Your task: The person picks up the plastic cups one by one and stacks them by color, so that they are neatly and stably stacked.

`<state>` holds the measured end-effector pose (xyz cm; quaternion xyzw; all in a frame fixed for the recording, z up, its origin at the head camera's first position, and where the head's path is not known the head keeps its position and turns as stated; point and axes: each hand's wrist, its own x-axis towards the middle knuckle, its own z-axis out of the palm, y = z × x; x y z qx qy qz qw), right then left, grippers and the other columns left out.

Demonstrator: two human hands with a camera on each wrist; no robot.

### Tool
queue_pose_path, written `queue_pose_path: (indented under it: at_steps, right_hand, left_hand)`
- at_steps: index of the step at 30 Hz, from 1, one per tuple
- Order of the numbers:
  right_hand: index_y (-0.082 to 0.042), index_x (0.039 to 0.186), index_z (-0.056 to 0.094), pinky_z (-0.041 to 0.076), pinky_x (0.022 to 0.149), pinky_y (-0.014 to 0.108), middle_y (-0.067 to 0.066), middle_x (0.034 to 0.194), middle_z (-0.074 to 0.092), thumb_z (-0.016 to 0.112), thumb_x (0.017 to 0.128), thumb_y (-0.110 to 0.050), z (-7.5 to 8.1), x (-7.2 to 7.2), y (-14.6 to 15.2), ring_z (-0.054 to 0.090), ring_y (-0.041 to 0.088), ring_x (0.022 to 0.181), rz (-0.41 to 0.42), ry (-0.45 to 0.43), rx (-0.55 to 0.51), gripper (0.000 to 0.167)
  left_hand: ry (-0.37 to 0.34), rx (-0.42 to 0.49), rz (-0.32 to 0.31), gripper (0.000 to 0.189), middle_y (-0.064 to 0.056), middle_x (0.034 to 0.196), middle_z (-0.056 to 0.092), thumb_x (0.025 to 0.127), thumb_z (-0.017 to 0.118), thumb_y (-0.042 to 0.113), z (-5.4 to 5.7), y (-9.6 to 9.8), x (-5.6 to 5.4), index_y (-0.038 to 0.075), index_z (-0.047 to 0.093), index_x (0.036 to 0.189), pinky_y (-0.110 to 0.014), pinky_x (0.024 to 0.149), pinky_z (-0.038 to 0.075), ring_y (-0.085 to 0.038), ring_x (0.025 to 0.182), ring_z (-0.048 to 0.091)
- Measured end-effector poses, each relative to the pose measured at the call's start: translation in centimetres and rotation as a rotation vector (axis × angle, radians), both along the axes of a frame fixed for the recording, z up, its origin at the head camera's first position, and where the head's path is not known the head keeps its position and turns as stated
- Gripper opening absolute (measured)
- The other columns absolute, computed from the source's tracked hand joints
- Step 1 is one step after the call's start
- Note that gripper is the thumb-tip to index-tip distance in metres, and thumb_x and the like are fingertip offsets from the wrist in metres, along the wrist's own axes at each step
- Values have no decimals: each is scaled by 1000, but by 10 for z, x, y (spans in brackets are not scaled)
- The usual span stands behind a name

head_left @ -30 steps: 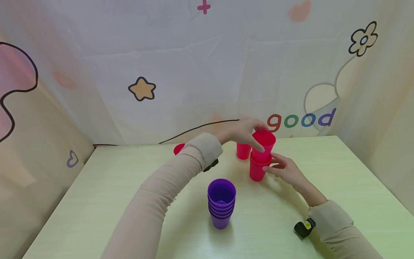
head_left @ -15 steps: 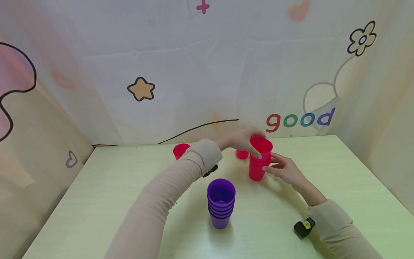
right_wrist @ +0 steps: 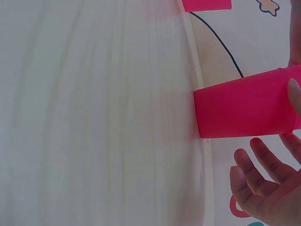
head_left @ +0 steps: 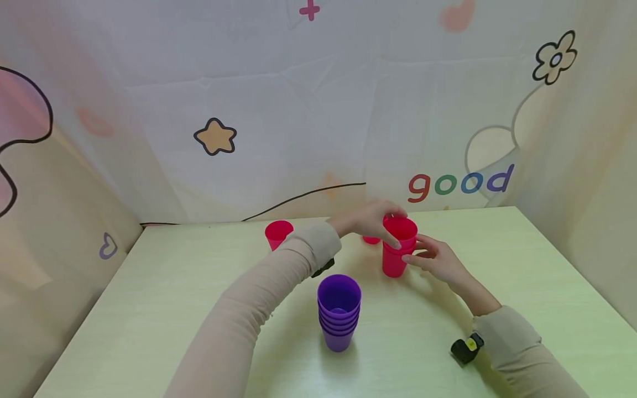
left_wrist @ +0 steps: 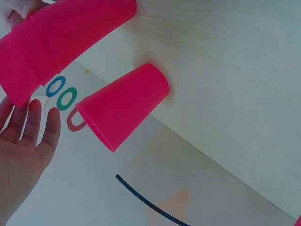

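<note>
Two or more red plastic cups are nested in an upright stack at the back right of the table. My left hand reaches across from the left and holds the top red cup at its rim, thumb on the near side. In the left wrist view, the fingers of that hand lie along the cup's mouth. My right hand grips the lower cup from the right, thumb in front and fingers behind. Just behind the stack stands another red cup, mostly hidden by the left hand in the head view.
A stack of several purple cups stands upright at the middle front. Farther left, a red cup is partly covered by the left sleeve. A printed curtain closes off the table's back edge.
My left hand has lowered the top red cup deeper into the cup beneath it. The right hand has kept its place on the lower cup. The purple stack stays put.
</note>
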<state>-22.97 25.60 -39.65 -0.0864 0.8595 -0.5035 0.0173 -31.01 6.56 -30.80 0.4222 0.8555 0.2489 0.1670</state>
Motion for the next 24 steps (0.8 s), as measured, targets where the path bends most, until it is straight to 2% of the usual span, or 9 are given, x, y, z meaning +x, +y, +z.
queue_pose_path:
  at_steps: [11, 17, 24]
  right_hand:
    - [-5, 136, 39, 51, 76, 42, 21, 127, 46, 66, 83, -31, -1, 0, -1, 53, 37, 101, -10, -11, -4, 65]
    - [-5, 135, 39, 51, 75, 41, 21, 127, 47, 66, 83, -31, -1, -1, 0, 53, 36, 100, -7, -8, -2, 65]
    - [-5, 136, 39, 52, 75, 41, 21, 127, 46, 67, 82, -31, 0, -1, -1, 53, 37, 100, -10, -16, 1, 65]
  left_hand:
    - [-14, -24, 25, 66, -1, 119, 51, 72, 77, 27, -9, 1, -1, 10, 48, 129, -17, 74, 45, -12, 104, 48]
    - [-37, -25, 42, 67, -2, 121, 50, 73, 77, 26, -10, 0, 1, 11, 46, 131, -19, 74, 46, -13, 106, 47]
    - [-30, -6, 34, 70, -3, 122, 50, 73, 76, 25, -9, -3, 2, 10, 44, 133, -18, 73, 45, -14, 105, 47]
